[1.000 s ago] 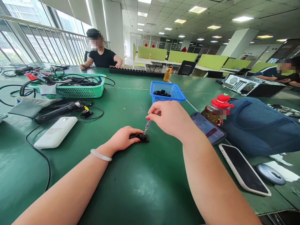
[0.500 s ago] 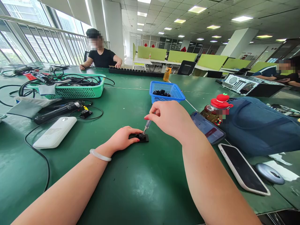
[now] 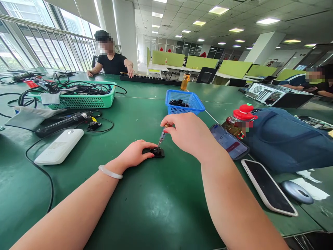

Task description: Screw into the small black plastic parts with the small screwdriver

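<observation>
My left hand [image 3: 134, 153] rests on the green table [image 3: 140, 121], its thumb and fingers closed on a small flat black part [image 3: 161, 153]. Part of that piece is hidden under the fingers, and its exact kind cannot be made out. Pinched in the fingers of my right hand [image 3: 187, 134] is a screwdriver [image 3: 162, 136] with a clear handle. It leans to the right, and its tip meets the top of the black part beside my left fingertips. Beyond my right hand stands a blue basket [image 3: 186, 110] holding several small black pieces.
To the left lie a white power bank [image 3: 59, 147], a black cylindrical device [image 3: 63, 123] and a green basket [image 3: 85, 101] of cables. Two phones [image 3: 230, 141], a blue bag [image 3: 283, 142] and a red-lidded bottle [image 3: 240, 119] are at the right. A person [image 3: 111, 64] sits across the table.
The fingers of my right hand have shifted on the screwdriver's handle, and the screwdriver leans slightly differently. My left hand stays on the black part. The person opposite has moved one hand slightly.
</observation>
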The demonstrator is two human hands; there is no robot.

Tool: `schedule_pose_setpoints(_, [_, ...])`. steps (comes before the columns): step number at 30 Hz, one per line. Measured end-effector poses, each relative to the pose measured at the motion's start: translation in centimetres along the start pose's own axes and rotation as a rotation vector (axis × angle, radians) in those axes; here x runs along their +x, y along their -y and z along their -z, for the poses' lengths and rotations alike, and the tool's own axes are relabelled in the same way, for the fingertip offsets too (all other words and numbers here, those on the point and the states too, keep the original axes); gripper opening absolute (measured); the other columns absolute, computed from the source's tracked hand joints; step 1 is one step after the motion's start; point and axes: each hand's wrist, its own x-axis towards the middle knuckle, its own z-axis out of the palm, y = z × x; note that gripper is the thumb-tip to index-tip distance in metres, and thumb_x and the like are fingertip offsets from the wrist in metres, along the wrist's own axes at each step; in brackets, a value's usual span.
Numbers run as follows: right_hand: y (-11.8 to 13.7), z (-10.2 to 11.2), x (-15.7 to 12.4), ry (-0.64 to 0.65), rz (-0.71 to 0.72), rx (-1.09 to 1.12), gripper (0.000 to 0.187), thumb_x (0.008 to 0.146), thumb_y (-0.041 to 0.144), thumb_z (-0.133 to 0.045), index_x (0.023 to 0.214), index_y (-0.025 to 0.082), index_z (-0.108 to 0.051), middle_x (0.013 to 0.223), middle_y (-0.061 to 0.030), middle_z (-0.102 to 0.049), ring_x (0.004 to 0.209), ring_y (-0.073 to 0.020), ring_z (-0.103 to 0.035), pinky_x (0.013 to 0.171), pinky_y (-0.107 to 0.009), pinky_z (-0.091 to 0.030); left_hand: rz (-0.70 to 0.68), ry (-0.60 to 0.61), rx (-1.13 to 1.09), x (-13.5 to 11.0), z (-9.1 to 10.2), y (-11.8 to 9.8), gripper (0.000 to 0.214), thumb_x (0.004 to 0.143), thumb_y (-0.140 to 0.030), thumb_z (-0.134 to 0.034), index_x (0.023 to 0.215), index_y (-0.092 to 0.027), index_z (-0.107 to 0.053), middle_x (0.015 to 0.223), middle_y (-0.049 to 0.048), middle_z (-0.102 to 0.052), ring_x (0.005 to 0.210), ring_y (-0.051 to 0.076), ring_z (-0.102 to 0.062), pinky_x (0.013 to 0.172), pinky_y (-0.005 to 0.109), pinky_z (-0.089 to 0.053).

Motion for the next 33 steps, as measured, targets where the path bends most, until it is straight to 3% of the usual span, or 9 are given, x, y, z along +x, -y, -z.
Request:
schedule_pose_setpoints(9, [0.3, 0.0, 0.2, 0.020, -0.049, -0.019, 0.009, 0.085, 0.024, -0.063, 0.085, 0.022, -0.072, 0.075, -0.0014, -0.071, 0.068, -0.0163, -0.062, 0.052, -0.026, -0.034, 0.009, -0.009, -0.007, 0.0, 0.0, -0.1, 0.039, 0.081, -0.042, -0.058, 0.117, -0.032, -0.065, 0.100, 0.0025, -0.070, 0.095, 0.023, -0.061, 0.087, 0.034, -0.048])
schedule_pose_setpoints(13, [0.4, -0.1, 0.3, 0.013, -0.077, -0.022, 0.022, 0.081, 0.041, -0.068, 0.073, 0.021, -0.070, 0.070, -0.0019, -0.068, 0.064, -0.0162, -0.060, 0.051, -0.026, -0.033, 0.019, -0.003, -0.001, 0.0, 0.1, -0.3, 0.038, 0.081, -0.041, -0.059, 0.117, -0.032, -0.065, 0.098, 0.0020, -0.069, 0.094, 0.023, -0.061, 0.086, 0.034, -0.048])
schedule_pose_setpoints(20, [0.7, -0.3, 0.5, 0.016, -0.098, -0.055, 0.030, 0.080, 0.047, -0.068, 0.068, 0.020, -0.067, 0.064, -0.0029, -0.065, 0.062, -0.0179, -0.060, 0.051, -0.027, -0.033, 0.008, -0.002, -0.017, 0.1, 0.0, -0.1, 0.038, 0.081, -0.041, -0.059, 0.117, -0.032, -0.066, 0.101, 0.0022, -0.069, 0.096, 0.023, -0.061, 0.089, 0.034, -0.047])
schedule_pose_setpoints(27, [1.7, -0.6, 0.3, 0.034, -0.033, -0.100, 0.024, 0.088, 0.039, -0.060, 0.077, 0.019, -0.066, 0.074, -0.0047, -0.068, 0.064, -0.0175, -0.061, 0.052, -0.027, -0.033, 0.013, 0.002, -0.039, 0.2, 0.1, -0.2, 0.036, 0.080, -0.038, -0.059, 0.114, -0.030, -0.067, 0.105, 0.0023, -0.069, 0.097, 0.022, -0.061, 0.092, 0.035, -0.047])
schedule_pose_setpoints(33, [2.3, -0.9, -0.1, 0.028, 0.007, -0.132, 0.022, 0.088, 0.038, -0.059, 0.079, 0.018, -0.063, 0.074, -0.0042, -0.067, 0.064, -0.0176, -0.060, 0.049, -0.027, -0.029, -0.001, 0.001, -0.038, 0.1, -0.1, -0.6, 0.041, 0.075, -0.042, -0.065, 0.113, -0.028, -0.066, 0.104, 0.0032, -0.069, 0.097, 0.025, -0.062, 0.088, 0.037, -0.049])
